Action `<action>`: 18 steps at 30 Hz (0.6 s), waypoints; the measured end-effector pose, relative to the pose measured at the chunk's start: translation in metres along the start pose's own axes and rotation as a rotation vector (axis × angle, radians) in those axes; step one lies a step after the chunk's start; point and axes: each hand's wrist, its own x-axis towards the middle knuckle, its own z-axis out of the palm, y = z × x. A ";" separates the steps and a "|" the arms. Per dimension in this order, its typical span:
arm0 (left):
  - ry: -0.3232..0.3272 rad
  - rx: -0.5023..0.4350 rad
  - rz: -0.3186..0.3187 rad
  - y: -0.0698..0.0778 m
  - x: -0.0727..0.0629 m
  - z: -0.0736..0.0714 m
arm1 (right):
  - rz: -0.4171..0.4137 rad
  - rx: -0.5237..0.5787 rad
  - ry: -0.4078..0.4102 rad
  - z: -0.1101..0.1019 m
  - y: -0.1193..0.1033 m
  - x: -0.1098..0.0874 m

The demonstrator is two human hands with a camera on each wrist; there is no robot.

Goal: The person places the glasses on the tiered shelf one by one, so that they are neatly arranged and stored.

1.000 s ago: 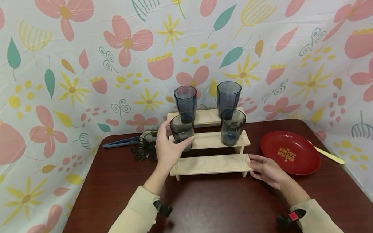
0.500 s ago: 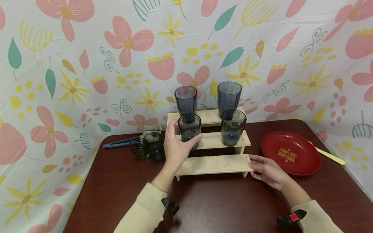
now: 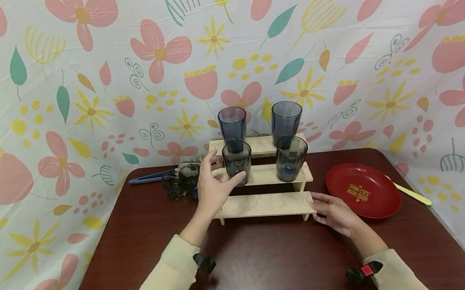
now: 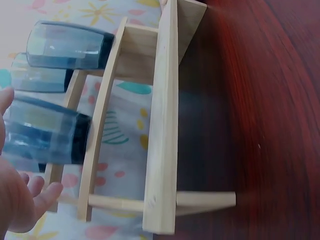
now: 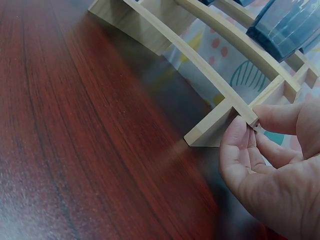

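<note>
A three-step wooden display stand (image 3: 266, 205) bears two grey-blue glass tumblers on its middle step and two more on its top step. My left hand (image 3: 212, 187) is beside the left middle-step tumbler (image 3: 238, 163), thumb and fingers spread around its side. In the left wrist view, those fingers stand apart from the tumbler (image 4: 45, 131). The right middle-step tumbler (image 3: 291, 159) stands upright. My right hand (image 3: 336, 214) pinches the right end of the lowest step; the right wrist view shows thumb and fingertips on that corner (image 5: 248, 114).
A red plate (image 3: 363, 191) with gold writing lies right of the stand, a yellow handle (image 3: 412, 193) sticking out behind it. Blue tongs (image 3: 151, 178) and a dark tangled item (image 3: 173, 187) lie at the back left. A flowered cloth (image 3: 131, 103) hangs behind the table.
The left middle-step tumbler shifted right in my left hand's grip, then stayed put. My left hand has since let go and drawn back slightly left. My right hand has kept its place.
</note>
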 end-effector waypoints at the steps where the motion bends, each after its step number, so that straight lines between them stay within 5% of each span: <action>1: 0.000 -0.003 0.000 -0.001 -0.001 -0.004 | 0.000 0.001 0.000 0.000 0.000 0.000; 18: 0.209 0.083 0.029 -0.038 -0.008 -0.062 | -0.007 -0.006 -0.001 0.001 0.001 0.000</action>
